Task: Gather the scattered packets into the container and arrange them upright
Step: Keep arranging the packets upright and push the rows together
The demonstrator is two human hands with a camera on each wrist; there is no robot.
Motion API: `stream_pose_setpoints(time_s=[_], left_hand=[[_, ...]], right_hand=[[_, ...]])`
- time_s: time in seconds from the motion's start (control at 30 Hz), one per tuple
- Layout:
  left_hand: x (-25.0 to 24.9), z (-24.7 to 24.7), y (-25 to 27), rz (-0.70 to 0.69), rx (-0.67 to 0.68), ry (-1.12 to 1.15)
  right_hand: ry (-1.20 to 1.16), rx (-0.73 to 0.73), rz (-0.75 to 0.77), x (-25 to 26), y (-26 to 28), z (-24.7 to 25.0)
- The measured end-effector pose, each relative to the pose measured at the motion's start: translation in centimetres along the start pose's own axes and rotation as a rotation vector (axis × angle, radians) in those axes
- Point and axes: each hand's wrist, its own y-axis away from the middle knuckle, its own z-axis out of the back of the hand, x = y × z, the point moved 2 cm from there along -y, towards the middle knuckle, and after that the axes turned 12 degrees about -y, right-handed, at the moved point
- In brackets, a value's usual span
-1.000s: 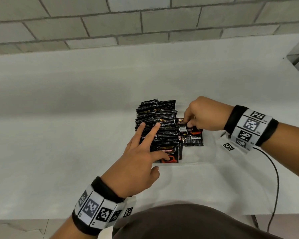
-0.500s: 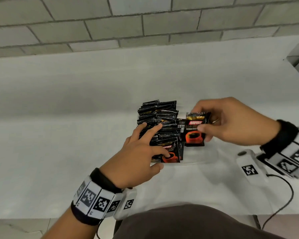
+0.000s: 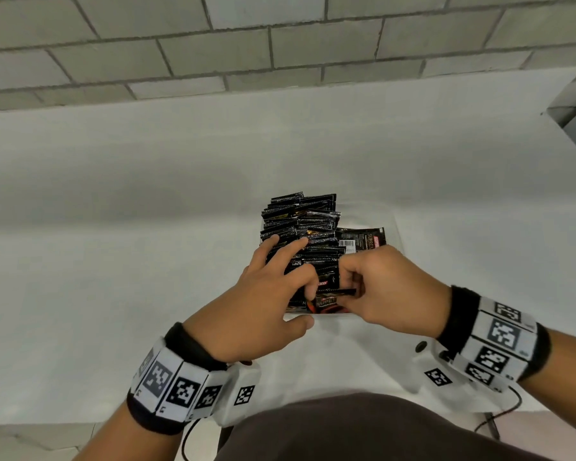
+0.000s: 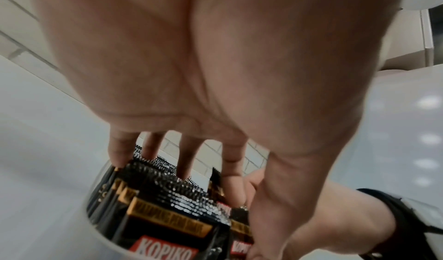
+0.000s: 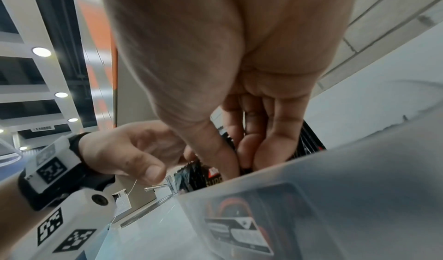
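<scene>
— Packets? Where?
— Standing on edge in a row (image 3: pixel 301 234) inside the clear container (image 5: pixel 335 197), left half. One more packet (image 3: pixel 361 237) lying flat on the right side, behind the hands.
— Right hand?
— Right hand (image 3: pixel 389 291) at the near end, fingers curled, pinching a single packet (image 3: pixel 338 291) edge-up, apparently into the row.
— Left?
— Left hand (image 3: pixel 263 304) resting on the row's tops, fingers spread and fairly straight, gripping nothing. White table (image 3: pixel 147 261) underneath, brick wall (image 3: pixel 280 44) behind
</scene>
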Motion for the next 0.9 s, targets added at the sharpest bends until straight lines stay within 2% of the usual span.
stream_pose_setpoints(time_s=[0.2, 0.37, 0.5, 0.63, 0.77, 0.9], left_hand=[[0.1, -0.3, 0.1, -0.044, 0.059, -0.032], [0.0, -0.1, -0.5, 0.031, 0.124, -0.083], [-0.6, 1.2, -0.7, 0.081, 0.204, 0.007], [-0.8, 2.0, -1.1, 0.116, 0.218, 0.025], [-1.1, 2.1, -1.6, 0.126, 0.224, -0.026], [-1.2, 2.1, -1.6, 0.127, 0.222, -0.034]], right_hand=[[-0.026, -0.03, -0.066, -0.1, -0.4, -0.2], [-0.015, 0.043, -0.098, 0.4, -0.3, 1.4], [0.058, -0.062, -0.16, -1.0, -1.5, 5.0], [0.231, 0.001, -0.215, -3.4, -3.1, 5.4], [0.465, 0.128, -0.135, -4.2, -4.3, 2.8], [0.597, 0.146, -0.128, -4.4, -5.2, 2.2]])
